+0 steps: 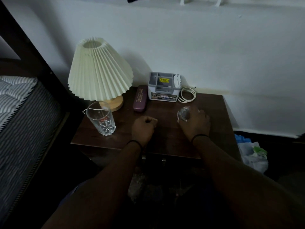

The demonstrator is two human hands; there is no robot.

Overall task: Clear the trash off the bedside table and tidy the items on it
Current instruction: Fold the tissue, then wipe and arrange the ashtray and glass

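Head view: dark wooden counter against a white wall, bed alongside. Left hand fisted, empty. Right hand closed on a small glass.

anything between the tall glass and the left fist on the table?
Nothing. In the head view the stretch of dark table top between the tall glass and the left hand is bare wood; the maroon case lies further back.

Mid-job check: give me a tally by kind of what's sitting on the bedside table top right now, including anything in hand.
Drinking glasses: 2, a tall glass standing free and a short glass gripped by the right hand
Lamp: 1
Maroon case: 1
Grey organizer box: 1
Coiled white cable: 1
Total: 6
The left hand is a closed fist; whether it holds anything is unclear.
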